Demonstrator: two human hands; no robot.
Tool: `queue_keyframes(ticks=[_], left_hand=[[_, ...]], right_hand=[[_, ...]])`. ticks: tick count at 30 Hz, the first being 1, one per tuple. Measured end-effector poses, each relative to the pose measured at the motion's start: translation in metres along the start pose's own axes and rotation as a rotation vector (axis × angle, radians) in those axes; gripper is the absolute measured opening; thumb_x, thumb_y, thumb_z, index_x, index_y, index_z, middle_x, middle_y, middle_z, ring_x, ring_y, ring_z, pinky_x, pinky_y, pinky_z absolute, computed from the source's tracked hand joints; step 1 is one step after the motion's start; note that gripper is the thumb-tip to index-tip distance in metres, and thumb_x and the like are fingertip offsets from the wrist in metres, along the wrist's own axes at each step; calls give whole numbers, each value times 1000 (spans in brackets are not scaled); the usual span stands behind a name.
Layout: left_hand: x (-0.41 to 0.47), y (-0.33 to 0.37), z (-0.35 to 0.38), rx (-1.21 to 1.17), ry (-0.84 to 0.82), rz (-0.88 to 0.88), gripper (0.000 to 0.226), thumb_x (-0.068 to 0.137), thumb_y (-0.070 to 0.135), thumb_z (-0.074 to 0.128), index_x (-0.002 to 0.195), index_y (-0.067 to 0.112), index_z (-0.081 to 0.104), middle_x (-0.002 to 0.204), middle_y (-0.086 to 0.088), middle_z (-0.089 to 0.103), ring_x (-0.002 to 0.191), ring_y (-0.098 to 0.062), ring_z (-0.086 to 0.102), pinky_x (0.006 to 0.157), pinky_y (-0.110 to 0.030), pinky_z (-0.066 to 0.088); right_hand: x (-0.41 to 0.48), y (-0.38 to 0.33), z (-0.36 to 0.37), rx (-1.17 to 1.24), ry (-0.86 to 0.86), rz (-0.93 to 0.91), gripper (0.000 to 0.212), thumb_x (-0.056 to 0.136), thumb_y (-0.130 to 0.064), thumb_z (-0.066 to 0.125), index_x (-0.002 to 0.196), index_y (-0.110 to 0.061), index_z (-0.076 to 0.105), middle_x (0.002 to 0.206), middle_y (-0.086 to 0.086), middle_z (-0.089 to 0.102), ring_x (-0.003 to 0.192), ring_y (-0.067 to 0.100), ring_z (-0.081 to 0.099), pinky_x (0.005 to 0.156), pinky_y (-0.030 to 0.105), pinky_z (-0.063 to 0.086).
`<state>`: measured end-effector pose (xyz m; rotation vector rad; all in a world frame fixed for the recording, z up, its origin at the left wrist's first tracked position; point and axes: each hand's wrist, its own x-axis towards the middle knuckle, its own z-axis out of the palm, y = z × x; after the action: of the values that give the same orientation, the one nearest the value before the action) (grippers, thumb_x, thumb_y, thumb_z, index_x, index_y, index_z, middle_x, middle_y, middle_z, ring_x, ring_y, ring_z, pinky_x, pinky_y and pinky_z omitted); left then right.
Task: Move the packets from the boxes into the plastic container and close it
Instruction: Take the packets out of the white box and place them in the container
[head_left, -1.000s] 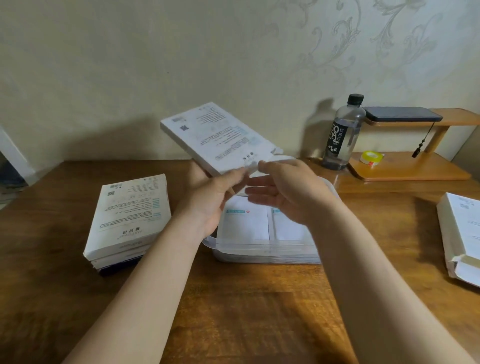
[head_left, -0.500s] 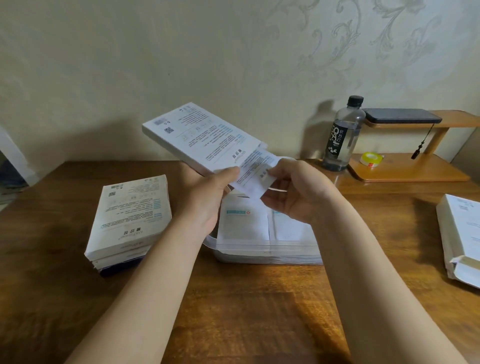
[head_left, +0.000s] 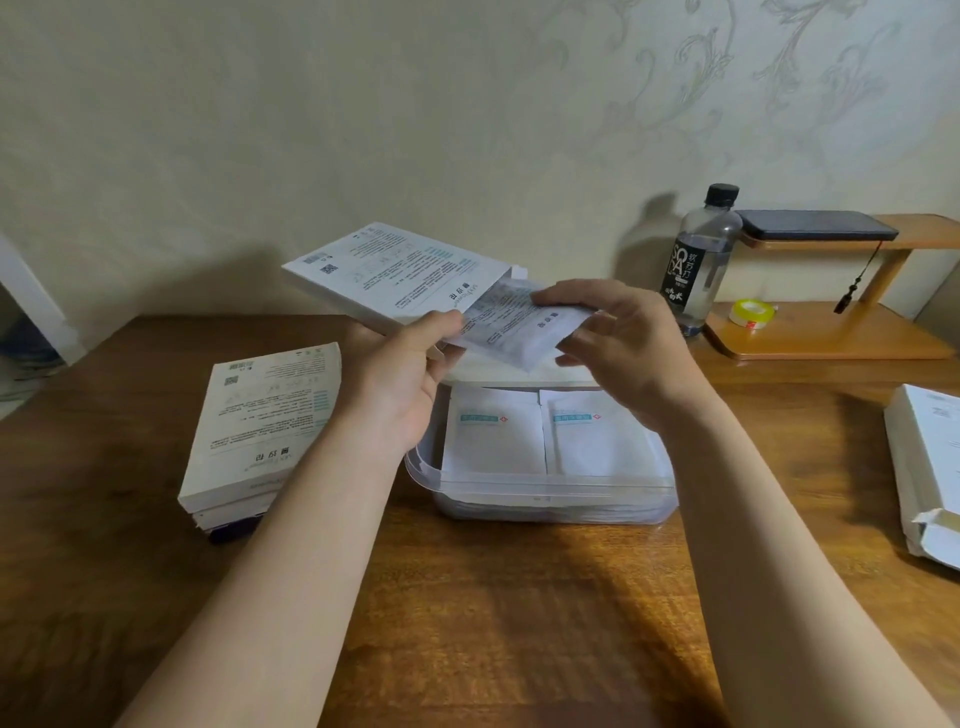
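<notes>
My left hand (head_left: 400, 384) grips a white printed box (head_left: 384, 275) tilted in the air above the table. My right hand (head_left: 618, 343) pinches white packets (head_left: 514, 325) that stick halfway out of the box's open right end. Directly below stands the clear plastic container (head_left: 540, 499), open, with two white packets lying side by side on top of its contents. No lid is visible.
A stack of white boxes (head_left: 265, 426) lies left of the container. An opened white box (head_left: 930, 473) lies at the right edge. At the back right are a water bottle (head_left: 698, 260), a wooden shelf (head_left: 831, 338) with a tape roll (head_left: 750, 314) and a dark phone (head_left: 815, 226).
My right hand has taken hold of packets and drawn them out of the box to the right. My left hand has shifted the box slightly left.
</notes>
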<state>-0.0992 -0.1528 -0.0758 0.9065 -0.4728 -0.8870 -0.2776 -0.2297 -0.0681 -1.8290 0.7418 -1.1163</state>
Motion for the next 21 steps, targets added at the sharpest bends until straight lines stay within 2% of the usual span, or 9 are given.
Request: queue_keyframes(ticks=[2,4,6,8,11,13,15,18,21], left_hand=[[1,1,-1,1,9,16,44,87,-17,63,118,15,64,111,-4,75,96,-17,74,71,-28,61],[1,3,-2,-30,31,31,48,85,-17,65,123,13,62,115,-4,75,102,-19,74,71,-29,61],[3,3,-5,-61,68,54,54,83,-19,67,128,10,60,118,-6,74,104,-21,73,75,-32,62],[5,3,-7,-71,115,85,52,82,-18,67,126,10,60,118,-8,73,99,-20,72,79,-34,62],[6,2,-7,-91,140,126,52,84,-17,66,126,12,59,123,-6,71,97,-17,73,78,-32,62],[5,1,-6,-98,137,146,52,84,-17,66,125,13,59,122,-4,71,93,-14,73,80,-32,62],[4,-1,-4,-106,135,154,54,84,-16,67,127,14,57,123,-4,71,96,-14,73,82,-33,62],[3,-5,-2,-115,117,158,59,83,-16,67,133,12,55,127,-5,69,111,-19,70,80,-33,61],[4,-10,-1,-105,96,144,62,82,-16,67,137,9,53,129,-6,68,116,-21,68,79,-33,61]], right_hand=[[1,-1,-5,10,33,-43,34,85,10,69,96,-22,76,116,0,65,103,23,69,78,35,62],[4,0,-12,96,72,-60,25,82,1,76,90,-23,77,116,5,67,108,19,67,81,27,58],[4,-4,-17,246,101,-53,9,77,-17,80,85,-20,79,103,8,74,95,21,69,80,30,55],[4,-5,-21,391,106,-31,9,77,-18,78,84,-13,79,91,9,76,86,26,68,79,39,57],[5,-9,-18,477,127,126,2,81,-11,74,81,-10,75,83,13,73,79,29,68,77,49,59],[6,-5,-8,430,133,295,6,89,-3,68,84,-5,70,86,18,70,79,32,68,79,56,58],[6,-1,3,339,89,435,10,93,5,62,88,-3,66,93,21,69,86,35,67,87,60,56],[6,9,18,280,38,622,20,91,9,56,101,-3,67,109,23,70,102,39,68,92,58,55],[6,15,26,229,-8,710,30,85,10,58,110,-2,66,112,23,70,105,42,67,92,56,55]])
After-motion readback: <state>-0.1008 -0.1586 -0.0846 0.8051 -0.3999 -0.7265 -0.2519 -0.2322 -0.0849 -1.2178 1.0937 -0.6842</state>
